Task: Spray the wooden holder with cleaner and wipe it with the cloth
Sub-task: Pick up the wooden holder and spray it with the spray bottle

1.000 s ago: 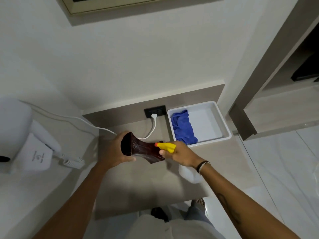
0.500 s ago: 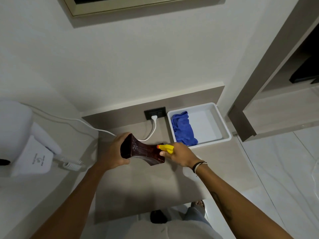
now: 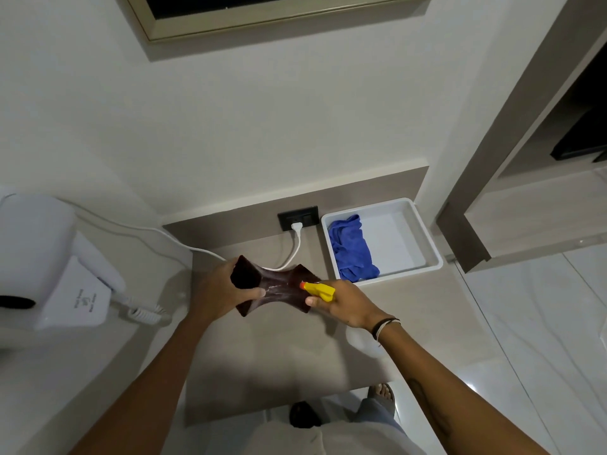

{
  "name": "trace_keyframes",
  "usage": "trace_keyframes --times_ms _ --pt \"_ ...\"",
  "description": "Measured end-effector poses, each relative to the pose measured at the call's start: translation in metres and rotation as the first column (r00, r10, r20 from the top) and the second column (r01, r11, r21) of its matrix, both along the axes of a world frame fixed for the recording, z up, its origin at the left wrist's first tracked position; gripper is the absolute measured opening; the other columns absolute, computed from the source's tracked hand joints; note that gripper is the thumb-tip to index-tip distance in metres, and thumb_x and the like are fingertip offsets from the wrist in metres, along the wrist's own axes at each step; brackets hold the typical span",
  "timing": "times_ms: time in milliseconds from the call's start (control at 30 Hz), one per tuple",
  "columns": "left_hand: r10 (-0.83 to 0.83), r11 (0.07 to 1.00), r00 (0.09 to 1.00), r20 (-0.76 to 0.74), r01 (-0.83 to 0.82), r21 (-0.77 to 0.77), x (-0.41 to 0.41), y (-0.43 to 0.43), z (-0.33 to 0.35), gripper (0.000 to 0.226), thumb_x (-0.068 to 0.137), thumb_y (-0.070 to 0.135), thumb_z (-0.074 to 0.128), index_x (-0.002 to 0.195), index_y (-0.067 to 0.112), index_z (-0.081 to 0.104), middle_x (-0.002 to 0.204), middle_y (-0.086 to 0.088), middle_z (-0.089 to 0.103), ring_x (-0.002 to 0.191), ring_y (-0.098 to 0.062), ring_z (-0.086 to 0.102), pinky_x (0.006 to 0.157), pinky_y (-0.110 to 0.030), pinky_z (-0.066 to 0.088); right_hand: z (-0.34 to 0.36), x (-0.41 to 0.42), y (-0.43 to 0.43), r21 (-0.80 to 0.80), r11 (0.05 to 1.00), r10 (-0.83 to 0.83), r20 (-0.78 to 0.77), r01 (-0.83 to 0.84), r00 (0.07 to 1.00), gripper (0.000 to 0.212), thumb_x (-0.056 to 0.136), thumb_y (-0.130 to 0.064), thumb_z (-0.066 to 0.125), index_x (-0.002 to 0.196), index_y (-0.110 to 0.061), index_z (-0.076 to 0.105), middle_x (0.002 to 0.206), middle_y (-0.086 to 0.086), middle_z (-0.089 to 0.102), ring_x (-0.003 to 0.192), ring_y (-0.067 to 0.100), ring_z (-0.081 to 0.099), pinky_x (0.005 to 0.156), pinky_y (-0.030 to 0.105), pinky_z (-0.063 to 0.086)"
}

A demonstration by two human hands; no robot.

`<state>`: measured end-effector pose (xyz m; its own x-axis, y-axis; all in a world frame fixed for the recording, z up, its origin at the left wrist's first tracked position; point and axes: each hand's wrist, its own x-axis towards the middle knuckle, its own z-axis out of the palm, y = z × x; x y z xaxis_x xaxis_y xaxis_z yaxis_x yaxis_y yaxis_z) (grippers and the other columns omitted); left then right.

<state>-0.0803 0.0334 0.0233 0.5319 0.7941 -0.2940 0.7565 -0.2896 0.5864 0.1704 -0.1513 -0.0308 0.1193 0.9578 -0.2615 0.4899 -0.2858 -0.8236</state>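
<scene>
While the left hand [image 3: 218, 292] grips the wooden holder [image 3: 274, 287] above the counter [image 3: 262, 356], the right hand [image 3: 343, 305], clasping the spray bottle [image 3: 319, 289], should mist evenly; the cloth [image 3: 351, 249] waits far right.

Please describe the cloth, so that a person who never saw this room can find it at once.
Find the black wall socket above the beige counter. Right of it sits a white tray. The blue cloth lies crumpled in its left half, the only blue thing here.
</scene>
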Motion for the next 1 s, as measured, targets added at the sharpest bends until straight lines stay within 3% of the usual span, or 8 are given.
trace_keyframes --times_ms 167,267,400,500,700,767,867,1000 --pt "0.244 0.947 0.97 -0.002 -0.239 -0.214 0.004 0.0 0.001 0.067 0.073 0.059 0.088 0.124 0.019 0.071 0.1 0.002 0.077 0.088 -0.017 0.076 0.066 -0.025 0.059 0.011 -0.02 0.005 0.067 0.996 0.056 0.112 -0.064 0.992 0.055 0.099 -0.064 0.063 0.128 -0.019 0.073 0.114 0.006 0.081 0.098 0.022 0.074 0.079 0.031 0.054" --pt "0.262 0.922 0.965 0.024 -0.242 -0.303 0.005 -0.001 0.004 0.075 0.062 0.072 0.084 0.118 0.025 0.071 0.11 -0.004 0.078 0.096 -0.021 0.077 0.076 -0.03 0.064 0.015 -0.023 0.007 0.073 0.997 0.013 0.127 -0.022 0.992 0.057 0.099 -0.064 0.063 0.138 -0.022 0.069 0.124 0.005 0.079 0.107 0.024 0.074 0.087 0.035 0.059" --pt "0.129 0.957 0.991 0.014 -0.121 -0.265 0.005 0.0 0.008 0.082 0.088 0.068 0.071 0.156 0.029 0.048 0.151 -0.007 0.06 0.136 -0.032 0.06 0.115 -0.051 0.049 0.01 -0.019 0.006 0.033 0.999 0.023 0.132 -0.028 0.991 0.059 0.098 -0.064 0.063 0.128 -0.014 0.072 0.116 0.009 0.08 0.103 0.027 0.075 0.085 0.039 0.06" --pt "0.057 0.957 0.997 0.049 -0.04 -0.287 0.001 0.001 0.007 0.082 0.089 0.059 0.076 0.16 0.035 0.043 0.155 -0.002 0.058 0.143 -0.026 0.055 0.122 -0.05 0.042 0.005 -0.015 0.001 -0.019 1.0 0.024 0.187 -0.021 0.982 0.064 0.097 -0.07 0.058 0.132 -0.017 0.071 0.117 0.008 0.08 0.103 0.027 0.075 0.087 0.04 0.06" --pt "-0.112 0.966 0.993 -0.048 0.097 -0.239 -0.01 0.001 0.002 0.135 0.058 0.02 0.104 0.168 0.019 0.025 0.168 -0.003 0.034 0.154 -0.027 0.037 0.124 -0.055 0.038 0.0 -0.002 -0.011 -0.06 0.998 -0.024 0.196 0.036 0.98 0.057 0.102 -0.064 0.057 0.143 -0.025 0.064 0.12 0.007 0.079 0.108 0.028 0.074 0.09 0.042 0.061" --pt "-0.091 0.988 0.994 -0.061 0.083 -0.131 -0.01 0.0 0.001 0.12 0.057 0.009 0.101 0.16 0.013 0.039 0.161 -0.007 0.041 0.148 -0.033 0.045 0.117 -0.053 0.046 -0.001 0.0 -0.012 -0.057 0.998 -0.021 0.189 0.032 0.982 0.055 0.102 -0.061 0.058 0.143 -0.026 0.064 0.118 0.008 0.079 0.106 0.028 0.074 0.085 0.038 0.058" --pt "-0.063 0.998 0.998 -0.027 0.063 -0.003 -0.009 -0.002 0.002 0.099 0.052 0.022 0.097 0.143 0.017 0.057 0.134 -0.005 0.063 0.123 -0.03 0.062 0.1 -0.049 0.057 0.0 0.0 -0.014 -0.045 0.998 -0.025 0.162 0.033 0.986 0.055 0.102 -0.06 0.06 0.142 -0.023 0.065 0.115 0.009 0.079 0.103 0.027 0.074 0.081 0.033 0.053" --pt "0.05 0.997 0.998 0.024 -0.048 -0.062 -0.004 -0.007 0.004 0.063 0.068 0.039 0.096 0.122 0.034 0.062 0.106 0.012 0.071 0.098 -0.012 0.069 0.079 -0.029 0.059 0.006 -0.006 -0.014 -0.022 0.999 -0.023 0.129 0.027 0.991 0.054 0.101 -0.061 0.062 0.13 -0.016 0.069 0.112 0.008 0.079 0.1 0.026 0.074 0.084 0.039 0.057"
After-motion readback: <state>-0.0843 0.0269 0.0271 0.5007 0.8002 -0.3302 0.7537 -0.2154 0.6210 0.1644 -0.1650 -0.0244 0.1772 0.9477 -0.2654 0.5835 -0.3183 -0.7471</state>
